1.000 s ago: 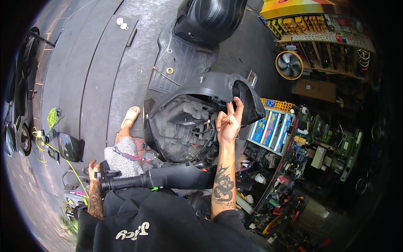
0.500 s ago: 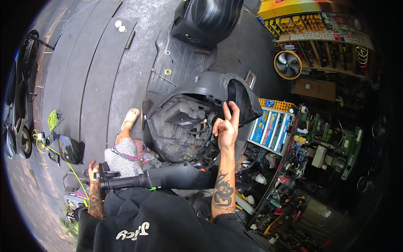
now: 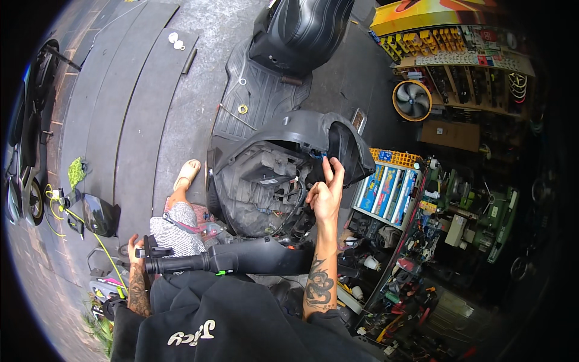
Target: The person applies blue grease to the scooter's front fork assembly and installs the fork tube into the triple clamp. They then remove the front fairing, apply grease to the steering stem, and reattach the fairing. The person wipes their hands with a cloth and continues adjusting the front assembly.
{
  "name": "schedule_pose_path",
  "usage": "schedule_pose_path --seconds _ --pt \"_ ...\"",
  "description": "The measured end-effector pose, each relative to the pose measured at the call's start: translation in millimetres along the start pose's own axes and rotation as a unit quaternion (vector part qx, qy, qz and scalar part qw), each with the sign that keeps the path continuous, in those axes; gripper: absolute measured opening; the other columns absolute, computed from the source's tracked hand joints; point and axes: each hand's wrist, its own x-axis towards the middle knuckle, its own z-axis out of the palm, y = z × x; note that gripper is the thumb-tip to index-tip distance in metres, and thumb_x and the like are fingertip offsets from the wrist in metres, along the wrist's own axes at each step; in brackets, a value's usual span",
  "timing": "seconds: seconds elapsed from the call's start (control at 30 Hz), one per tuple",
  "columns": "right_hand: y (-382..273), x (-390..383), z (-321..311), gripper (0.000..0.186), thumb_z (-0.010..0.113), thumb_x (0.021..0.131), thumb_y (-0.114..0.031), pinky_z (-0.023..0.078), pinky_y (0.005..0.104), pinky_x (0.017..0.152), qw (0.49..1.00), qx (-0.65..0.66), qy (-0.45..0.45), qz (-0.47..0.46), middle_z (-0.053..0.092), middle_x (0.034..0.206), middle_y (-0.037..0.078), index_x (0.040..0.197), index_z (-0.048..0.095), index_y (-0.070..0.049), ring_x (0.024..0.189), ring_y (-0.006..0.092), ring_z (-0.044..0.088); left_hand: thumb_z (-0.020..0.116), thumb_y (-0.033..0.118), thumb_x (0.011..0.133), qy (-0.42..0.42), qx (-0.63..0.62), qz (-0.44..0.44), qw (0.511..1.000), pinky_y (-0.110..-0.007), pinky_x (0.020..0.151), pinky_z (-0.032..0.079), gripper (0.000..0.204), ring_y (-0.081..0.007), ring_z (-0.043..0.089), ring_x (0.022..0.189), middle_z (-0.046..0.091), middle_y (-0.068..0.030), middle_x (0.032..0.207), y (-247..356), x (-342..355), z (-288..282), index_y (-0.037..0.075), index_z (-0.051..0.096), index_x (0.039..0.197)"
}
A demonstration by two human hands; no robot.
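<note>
In front of me is a scooter's dark front body, its cavity exposing wires and black plastic housings. My right hand reaches to the right side of this opening. Two of its fingers stretch up to a small blue part under the rim, and the others are bent; whether the fingertips touch it is unclear. My left hand rests by the outer end of the black handlebar, near a lever bracket. Its visible fingers are apart, and part of the hand is hidden.
Beyond the opening lie the ribbed footboard and black seat. At right stand a rack of blue-and-white boxes, cluttered tools and a round fan. A dark mirror-like cover and yellow-green cord lie at left.
The view has shifted slightly. My right hand's two stretched fingers have come closer together, and more of the blue part shows beside their tips. My left hand has stayed by the handlebar.
</note>
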Motion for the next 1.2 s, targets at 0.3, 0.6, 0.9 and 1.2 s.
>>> schedule_pose_path --seconds 0.3,0.6,0.9,1.2 --pt "-13 6 -1 0.077 0.044 0.083 0.001 0.051 0.0284 0.050 0.990 -0.129 0.048 -0.031 0.046 0.162 0.028 0.159 0.029 -0.001 0.052 0.0140 0.060 0.071 0.012 0.087 -0.001 -0.013 -0.016 1.000 -0.031 0.069 0.059 0.067 -0.0186 0.071 0.083 0.073 -0.0108 0.106 3 -4 3 0.009 0.048 0.150" --pt "-17 19 0 0.083 0.046 0.081 -0.002 0.051 0.0291 0.050 0.993 -0.115 -0.021 -0.018 0.043 0.161 0.034 0.162 0.029 -0.004 0.053 0.0147 0.061 0.070 0.011 0.088 0.005 0.031 -0.042 0.999 -0.033 0.062 0.058 0.068 -0.0200 0.070 0.078 0.072 -0.0129 0.108 9 13 2 0.010 0.046 0.152" --pt "-24 8 -7 0.085 0.053 0.084 -0.010 0.056 0.0478 0.097 0.880 -0.455 -0.033 -0.130 0.053 0.156 0.025 0.164 0.025 -0.001 0.099 0.0463 0.074 0.071 0.011 0.088 -0.006 0.001 -0.028 1.000 -0.033 0.062 0.058 0.068 -0.0197 0.069 0.078 0.071 -0.0137 0.110 -5 18 -5 0.010 0.046 0.151" --pt "-36 3 -10 0.084 0.054 0.084 -0.008 0.055 0.0520 0.102 0.846 -0.514 -0.043 -0.133 0.061 0.148 0.026 0.163 0.025 -0.002 0.116 0.0488 0.068 0.073 0.011 0.087 0.004 0.017 -0.022 1.000 -0.033 0.064 0.057 0.067 -0.0189 0.067 0.078 0.072 -0.0110 0.103 -15 7 -7 0.010 0.048 0.150"
